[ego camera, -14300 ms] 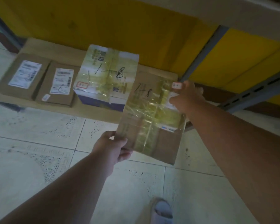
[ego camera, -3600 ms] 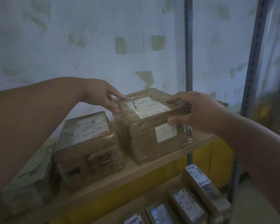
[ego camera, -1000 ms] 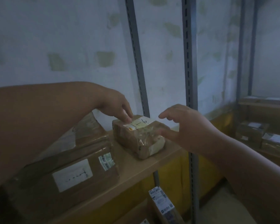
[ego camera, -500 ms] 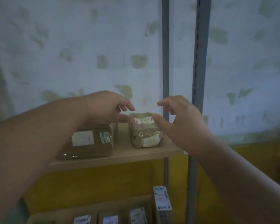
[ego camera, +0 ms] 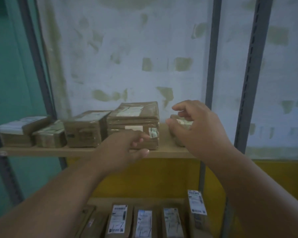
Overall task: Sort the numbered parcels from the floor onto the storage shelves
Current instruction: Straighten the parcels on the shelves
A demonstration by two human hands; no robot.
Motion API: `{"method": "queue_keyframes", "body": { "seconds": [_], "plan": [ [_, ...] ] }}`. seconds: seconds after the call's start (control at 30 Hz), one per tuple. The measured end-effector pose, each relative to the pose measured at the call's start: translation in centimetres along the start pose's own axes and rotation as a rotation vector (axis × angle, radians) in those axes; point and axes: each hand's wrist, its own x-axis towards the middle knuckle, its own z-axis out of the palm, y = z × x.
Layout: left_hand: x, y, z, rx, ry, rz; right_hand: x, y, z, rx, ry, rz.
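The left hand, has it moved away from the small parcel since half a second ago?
Yes. The left hand has drawn back leftward from the small parcel and is now before the bigger parcel.

Place: a parcel storeroom is indicated.
Shelving: wooden shelf boards (ego camera: 86,151) are carried on slotted grey metal uprights (ego camera: 248,79).
Stock: taped brown parcels (ego camera: 133,124) are lined along the upper board; labelled cartons (ego camera: 118,220) are filed below.
Walls: patchy white, yellow lower band.

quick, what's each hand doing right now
Left hand: loosely curled, holding nothing.
Right hand: fingers loosely curved in front of the small parcel, not gripping it.
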Motion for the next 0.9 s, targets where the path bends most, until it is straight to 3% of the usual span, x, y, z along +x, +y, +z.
{"method": "queue_keyframes", "body": {
  "seconds": [0.13,0.47,0.9],
  "plan": [
    [-3.6,-3.6,2.4,-0.083,0.002,-0.006,-2.2,-1.2,2.8,-0.025,-0.014,0.047],
    [-11.7,-10.6,16.0,-0.25,-0.283,-0.16,-12.8,3.9,10.9,-0.068,-0.264,0.325],
    [-4.7,-7.1,36.1,-0.284,-0.58,-0.263,-15.2,22.8,11.9,-0.192,-0.461,0.522]
  ]
}}
